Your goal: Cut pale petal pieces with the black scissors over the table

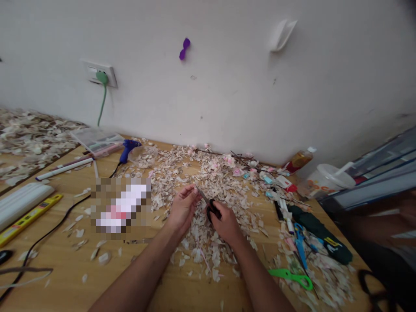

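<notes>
I have my right hand (227, 223) closed through the black handles of a small pair of scissors (209, 204), blades angled up toward my left hand (182, 207), whose fingers pinch a pale scrap (195, 189) right at the blade tips so it stays taut above the table (58, 268). Loose petal-like clippings (208, 173) cover the wood around both wrists, while the blue glue gun (128, 149) and green scissors (290, 276) lie well apart.

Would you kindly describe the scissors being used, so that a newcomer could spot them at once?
Start at the wooden table and find the heap of pale scraps at its middle. There the right hand holds black-handled scissors, blades toward the left hand. The green scissors and blue scissors lie unheld to the right.
</notes>
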Action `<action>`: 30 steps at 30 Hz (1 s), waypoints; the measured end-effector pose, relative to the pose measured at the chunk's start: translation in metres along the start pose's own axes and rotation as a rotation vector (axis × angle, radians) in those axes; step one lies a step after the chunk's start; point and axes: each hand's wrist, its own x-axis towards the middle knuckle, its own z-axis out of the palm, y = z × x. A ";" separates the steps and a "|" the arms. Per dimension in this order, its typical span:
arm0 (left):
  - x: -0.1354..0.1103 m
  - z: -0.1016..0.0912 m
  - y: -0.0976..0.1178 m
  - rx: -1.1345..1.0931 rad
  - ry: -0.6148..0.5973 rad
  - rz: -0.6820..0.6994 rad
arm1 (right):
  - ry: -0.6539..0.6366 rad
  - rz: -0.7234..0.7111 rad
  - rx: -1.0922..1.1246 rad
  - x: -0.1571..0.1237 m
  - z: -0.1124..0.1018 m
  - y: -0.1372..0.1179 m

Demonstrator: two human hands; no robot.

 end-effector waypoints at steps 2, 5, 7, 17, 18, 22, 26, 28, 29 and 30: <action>0.001 -0.001 0.000 0.020 -0.006 0.018 | 0.003 0.001 0.001 0.000 0.000 0.000; 0.002 -0.002 0.000 0.059 -0.023 0.037 | 0.001 0.001 -0.010 0.000 0.000 0.001; 0.002 -0.002 0.000 0.080 -0.034 0.046 | 0.007 0.007 -0.012 0.000 0.001 0.002; 0.004 -0.004 0.002 0.184 -0.060 0.077 | 0.042 -0.003 -0.019 0.000 0.001 0.005; 0.005 -0.005 0.002 0.218 -0.070 0.089 | 0.047 -0.011 -0.030 0.000 0.000 0.005; 0.008 -0.009 0.005 0.340 -0.091 0.130 | 0.057 -0.035 -0.055 0.000 -0.001 0.006; 0.007 -0.007 0.008 0.356 -0.080 0.114 | 0.060 -0.043 -0.026 0.001 -0.001 0.007; 0.005 -0.005 0.007 0.271 -0.063 0.074 | 0.059 -0.040 -0.030 0.001 -0.001 0.007; 0.003 -0.003 0.006 0.210 -0.050 0.045 | 0.059 -0.037 -0.035 0.001 0.000 0.008; 0.002 -0.002 0.005 0.148 -0.036 0.013 | 0.058 -0.036 -0.040 0.001 0.000 0.008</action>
